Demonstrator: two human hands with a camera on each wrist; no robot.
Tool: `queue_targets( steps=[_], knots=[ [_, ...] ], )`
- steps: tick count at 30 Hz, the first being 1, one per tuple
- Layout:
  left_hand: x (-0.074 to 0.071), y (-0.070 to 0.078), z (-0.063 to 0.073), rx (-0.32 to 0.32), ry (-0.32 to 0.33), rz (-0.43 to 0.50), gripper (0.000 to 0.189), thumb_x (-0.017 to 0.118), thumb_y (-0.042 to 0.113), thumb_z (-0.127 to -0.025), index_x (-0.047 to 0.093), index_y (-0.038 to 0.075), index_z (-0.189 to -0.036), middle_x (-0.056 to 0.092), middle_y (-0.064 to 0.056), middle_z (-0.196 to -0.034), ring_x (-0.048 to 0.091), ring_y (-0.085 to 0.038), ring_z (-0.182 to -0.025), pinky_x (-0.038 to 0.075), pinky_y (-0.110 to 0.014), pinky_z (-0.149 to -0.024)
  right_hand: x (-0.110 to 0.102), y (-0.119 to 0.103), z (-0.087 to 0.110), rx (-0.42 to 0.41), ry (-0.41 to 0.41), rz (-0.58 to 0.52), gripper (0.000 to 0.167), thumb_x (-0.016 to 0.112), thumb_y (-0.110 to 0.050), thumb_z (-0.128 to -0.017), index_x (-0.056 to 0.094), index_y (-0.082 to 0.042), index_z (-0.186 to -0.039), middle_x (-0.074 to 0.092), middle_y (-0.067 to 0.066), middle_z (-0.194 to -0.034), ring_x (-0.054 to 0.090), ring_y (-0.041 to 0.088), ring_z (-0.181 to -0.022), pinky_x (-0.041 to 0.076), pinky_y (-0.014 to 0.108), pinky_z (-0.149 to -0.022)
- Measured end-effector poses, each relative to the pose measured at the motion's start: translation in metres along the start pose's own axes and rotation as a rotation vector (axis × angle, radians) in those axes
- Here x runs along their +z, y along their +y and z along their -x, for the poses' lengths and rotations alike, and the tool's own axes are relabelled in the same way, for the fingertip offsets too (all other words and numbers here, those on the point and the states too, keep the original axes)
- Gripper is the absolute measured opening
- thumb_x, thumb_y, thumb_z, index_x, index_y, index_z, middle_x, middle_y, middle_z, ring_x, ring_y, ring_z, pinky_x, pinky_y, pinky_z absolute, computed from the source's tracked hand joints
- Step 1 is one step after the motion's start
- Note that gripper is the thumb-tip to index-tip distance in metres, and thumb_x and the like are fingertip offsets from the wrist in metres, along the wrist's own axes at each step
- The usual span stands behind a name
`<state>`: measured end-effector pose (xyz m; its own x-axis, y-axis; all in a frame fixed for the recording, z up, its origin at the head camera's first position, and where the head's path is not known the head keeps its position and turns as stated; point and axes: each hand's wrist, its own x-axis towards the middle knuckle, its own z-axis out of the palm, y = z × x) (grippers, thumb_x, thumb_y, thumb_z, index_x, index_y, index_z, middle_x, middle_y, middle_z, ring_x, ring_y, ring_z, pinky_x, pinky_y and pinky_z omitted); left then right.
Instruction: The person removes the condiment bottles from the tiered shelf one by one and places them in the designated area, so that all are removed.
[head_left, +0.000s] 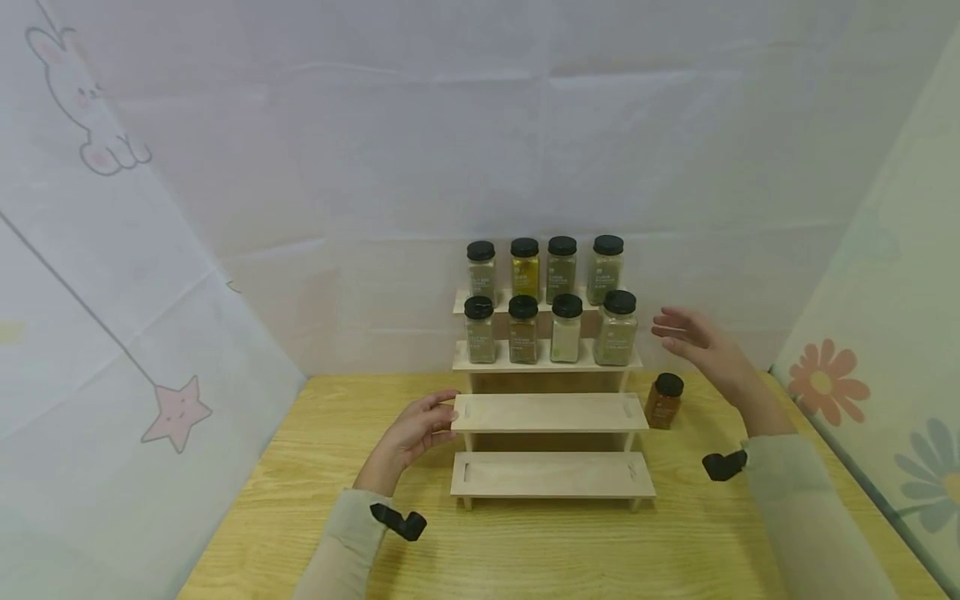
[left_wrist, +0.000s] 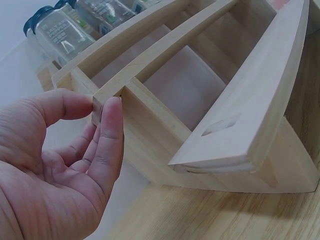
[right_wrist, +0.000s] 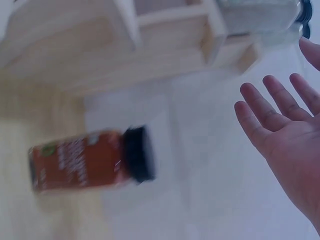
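Observation:
A tiered wooden spice rack (head_left: 549, 412) stands on the table. My left hand (head_left: 420, 425) is at its left side and pinches the end of the second shelf from the bottom between thumb and fingers (left_wrist: 111, 125). My right hand (head_left: 699, 346) is raised in the air to the right of the rack, fingers spread and holding nothing. Below it, a spice jar (head_left: 664, 402) with reddish-brown contents and a black lid stands upright on the table, close to the rack's right side. In the right wrist view this jar (right_wrist: 82, 161) appears blurred, apart from the palm.
Several black-lidded spice jars fill the top shelf (head_left: 459, 302) and the one under it, among them a yellow jar (head_left: 525, 271) and a pale jar (head_left: 566, 332). The lower two shelves are bare. White printed cloth (head_left: 375, 167) encloses the wooden table (head_left: 525, 558) behind and at the sides.

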<state>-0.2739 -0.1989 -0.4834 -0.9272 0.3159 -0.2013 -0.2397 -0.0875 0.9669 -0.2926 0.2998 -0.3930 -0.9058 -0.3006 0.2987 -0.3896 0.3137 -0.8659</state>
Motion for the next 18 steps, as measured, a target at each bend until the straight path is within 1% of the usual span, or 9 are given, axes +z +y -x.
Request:
queue_targets(
  steps=[4,7,11,14,18],
  knots=[
    [0.000,-0.001,-0.001,0.004,-0.001,-0.001,0.066,0.064,0.007,-0.099,0.031,0.002,-0.157,0.051,-0.008,-0.114,0.058,-0.012,-0.080,0.060,-0.033,-0.086,0.004,-0.018,-0.004,-0.044,0.007,-0.008,0.053,0.056,-0.019,-0.106,0.038,-0.012,-0.155,0.043,0.024,-0.151,0.051,0.023,-0.136,0.045,0.011,-0.099],
    [0.000,-0.001,-0.001,0.006,-0.004,0.000,0.067,0.063,0.007,-0.099,0.031,0.002,-0.157,0.051,-0.009,-0.117,0.058,-0.012,-0.080,0.060,-0.032,-0.084,0.007,-0.029,-0.007,-0.070,0.004,-0.012,0.052,0.056,-0.018,-0.106,0.039,-0.012,-0.154,0.045,0.023,-0.150,0.052,0.023,-0.134,0.045,0.011,-0.100],
    [0.001,-0.001,-0.001,0.005,-0.004,0.001,0.066,0.063,0.007,-0.099,0.032,0.002,-0.157,0.050,-0.011,-0.121,0.059,-0.013,-0.081,0.060,-0.030,-0.083,0.011,-0.038,-0.010,-0.072,-0.002,-0.017,0.053,0.056,-0.017,-0.105,0.038,-0.008,-0.154,0.046,0.022,-0.150,0.052,0.023,-0.134,0.045,0.012,-0.100],
    [0.001,0.000,0.000,0.005,-0.001,0.003,0.066,0.063,0.007,-0.099,0.032,0.003,-0.157,0.050,-0.011,-0.120,0.059,-0.013,-0.081,0.060,-0.030,-0.082,0.014,-0.042,-0.013,-0.049,-0.002,-0.016,0.055,0.058,-0.019,-0.105,0.037,-0.008,-0.155,0.045,0.019,-0.152,0.049,0.027,-0.137,0.045,0.011,-0.099],
    [0.001,0.000,0.000,0.006,-0.001,0.011,0.065,0.063,0.006,-0.099,0.032,0.003,-0.157,0.049,-0.011,-0.121,0.058,-0.013,-0.081,0.060,-0.028,-0.080,0.018,-0.045,-0.017,-0.024,-0.006,-0.022,0.059,0.059,-0.022,-0.105,0.034,-0.008,-0.156,0.043,0.013,-0.154,0.040,0.038,-0.141,0.044,0.011,-0.098]
  ],
)
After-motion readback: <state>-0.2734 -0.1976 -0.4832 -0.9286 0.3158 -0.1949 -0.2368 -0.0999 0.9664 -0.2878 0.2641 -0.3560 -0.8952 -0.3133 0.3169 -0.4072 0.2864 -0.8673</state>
